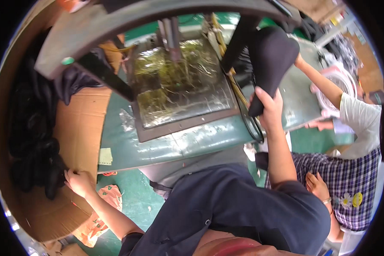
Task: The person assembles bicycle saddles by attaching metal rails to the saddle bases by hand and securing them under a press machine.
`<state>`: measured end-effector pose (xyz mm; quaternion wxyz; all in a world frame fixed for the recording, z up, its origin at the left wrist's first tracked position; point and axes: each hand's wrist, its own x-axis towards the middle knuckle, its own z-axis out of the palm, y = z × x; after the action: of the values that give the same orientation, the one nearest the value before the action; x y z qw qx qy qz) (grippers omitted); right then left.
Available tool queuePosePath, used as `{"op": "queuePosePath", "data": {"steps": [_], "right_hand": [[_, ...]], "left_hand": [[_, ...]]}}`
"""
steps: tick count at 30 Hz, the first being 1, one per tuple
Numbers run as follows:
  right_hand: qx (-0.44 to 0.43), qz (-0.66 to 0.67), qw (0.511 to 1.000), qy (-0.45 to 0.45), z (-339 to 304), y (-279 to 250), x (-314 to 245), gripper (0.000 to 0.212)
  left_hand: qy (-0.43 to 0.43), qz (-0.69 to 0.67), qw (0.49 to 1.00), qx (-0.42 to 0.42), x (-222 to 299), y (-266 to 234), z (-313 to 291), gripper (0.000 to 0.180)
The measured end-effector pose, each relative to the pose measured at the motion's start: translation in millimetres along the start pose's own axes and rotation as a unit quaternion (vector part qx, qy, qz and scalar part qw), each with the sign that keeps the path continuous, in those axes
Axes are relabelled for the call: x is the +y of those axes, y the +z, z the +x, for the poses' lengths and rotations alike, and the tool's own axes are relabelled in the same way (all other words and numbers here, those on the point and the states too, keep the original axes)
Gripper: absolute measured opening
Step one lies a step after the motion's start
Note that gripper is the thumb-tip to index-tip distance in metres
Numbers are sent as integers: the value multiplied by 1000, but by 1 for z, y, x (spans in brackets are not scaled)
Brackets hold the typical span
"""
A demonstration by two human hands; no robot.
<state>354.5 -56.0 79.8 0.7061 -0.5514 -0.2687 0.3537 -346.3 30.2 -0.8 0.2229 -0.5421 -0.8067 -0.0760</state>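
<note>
A black bicycle saddle (272, 57) is held up over the right part of the table, its wide end away from me. My right hand (272, 106) is closed round its narrow nose, thumb on top. Beside the saddle's wide end is a co-worker's hand (299, 61); whether it touches the saddle I cannot tell. At the left, my left hand (79, 182) reaches over the cardboard box (83, 123), fingers loosely apart next to the black saddle-like pieces (34, 158) piled inside. Its fingertips are close to one piece, and no grip on it shows.
A grey metal press frame (153, 23) arches over a flat plate covered with clear film (179, 102) on the green table (192, 145). The seated co-worker in a checked apron (350, 187) is at the right, near a pink fan (335, 87). An orange-brown bag (100, 217) lies below the box.
</note>
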Motion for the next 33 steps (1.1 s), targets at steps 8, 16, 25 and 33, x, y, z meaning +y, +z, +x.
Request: {"op": "queuePosePath", "data": {"steps": [8,16,25,33], "right_hand": [[-4,-11,1000,25,35,4,-3,41],[-132,-190,973,-14,108,-75,-76,46],[-65,10,998,1,327,-90,-71,59],[-84,-706,702,-29,343,-58,9,93]], "left_hand": [[24,-94,995,-27,189,-109,-42,23],[326,-319,890,-5,240,-129,-46,44],[462,-231,850,-106,219,-126,-1,86],[474,-168,855,-124,236,-112,11,90]]}}
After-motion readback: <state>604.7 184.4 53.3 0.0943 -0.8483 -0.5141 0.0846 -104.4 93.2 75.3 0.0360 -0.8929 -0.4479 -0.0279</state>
